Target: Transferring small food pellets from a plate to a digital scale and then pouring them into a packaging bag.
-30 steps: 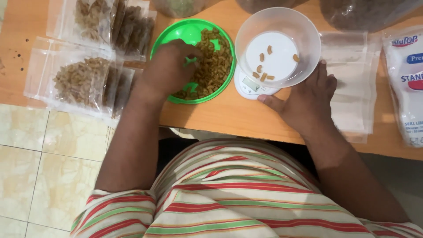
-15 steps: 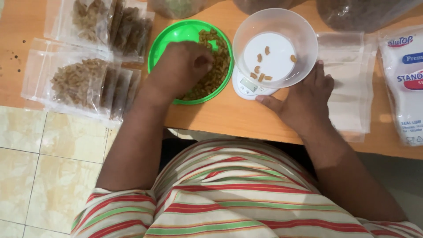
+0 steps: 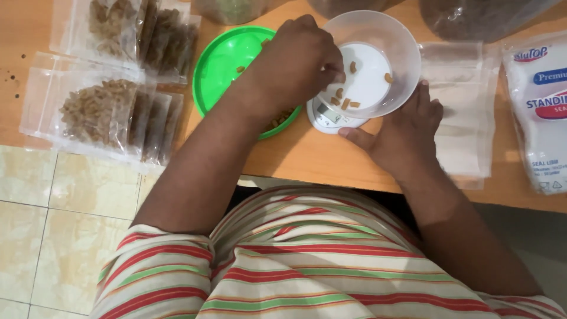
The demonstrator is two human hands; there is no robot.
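At upper centre of the frame, the left hand reaches into a clear plastic bowl on a small white scale, fingers pinched together over brown pellets; what they grip is hidden.

Upper left, clear flat pouches filled with brown pellets lie overlapped (some jut past the wooden table edge above pale floor tiles). A round green lid sits just beside the scale. The right hand lies open against the scale's side, thumb touching its base. Empty clear pouches lie right of it, then a white printed bag at the right edge.
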